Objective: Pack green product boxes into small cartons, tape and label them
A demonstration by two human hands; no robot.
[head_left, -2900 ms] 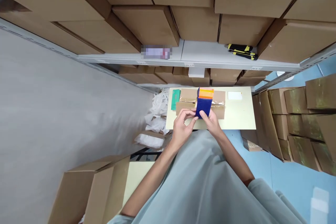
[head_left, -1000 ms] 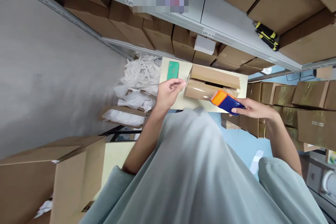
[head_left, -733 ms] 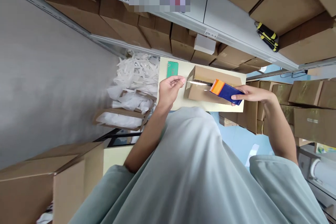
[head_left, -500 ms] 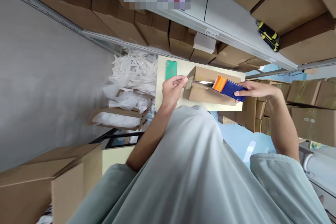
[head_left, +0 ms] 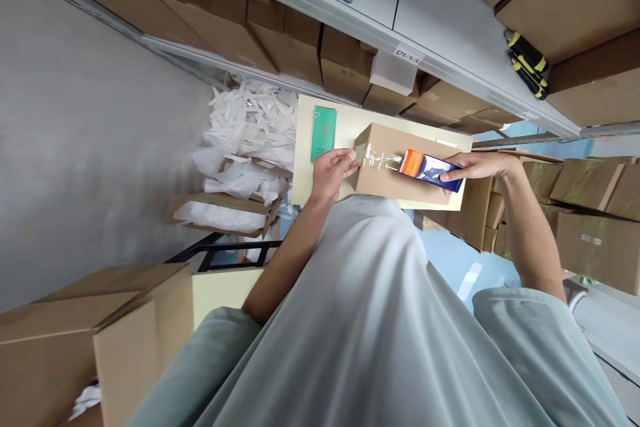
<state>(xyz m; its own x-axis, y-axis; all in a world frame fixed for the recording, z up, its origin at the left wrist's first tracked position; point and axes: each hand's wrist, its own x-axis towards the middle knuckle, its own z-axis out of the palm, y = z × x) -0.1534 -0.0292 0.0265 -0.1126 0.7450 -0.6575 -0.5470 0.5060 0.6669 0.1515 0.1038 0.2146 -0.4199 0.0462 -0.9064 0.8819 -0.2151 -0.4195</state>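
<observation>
A closed cardboard box [head_left: 395,187] lies lengthwise on a pale yellow tabletop [head_left: 303,180]. Clear packing tape [head_left: 380,157] runs along its top from the left end to a tape dispenser [head_left: 434,171] with an orange head and a dark blue body. My right hand [head_left: 467,169] is closed around the dispenser's right end, its head on or just above the box. At the box's left end, my left hand [head_left: 333,172] has thumb and fingers pinched together at the tape's end. A flat green box [head_left: 324,133] lies just beyond my left hand.
A metal shelf [head_left: 450,53] with cardboard boxes crosses overhead; black-and-yellow pliers [head_left: 527,63] lie on it. White paper scraps [head_left: 253,123] are heaped left of the table. An open carton [head_left: 125,347] stands at lower left, and stacked cartons [head_left: 590,193] are at right.
The tape between the box's left end and the dispenser now lies flatter on the top. The dispenser has tilted slightly and shifted a little left; both hands keep their hold.
</observation>
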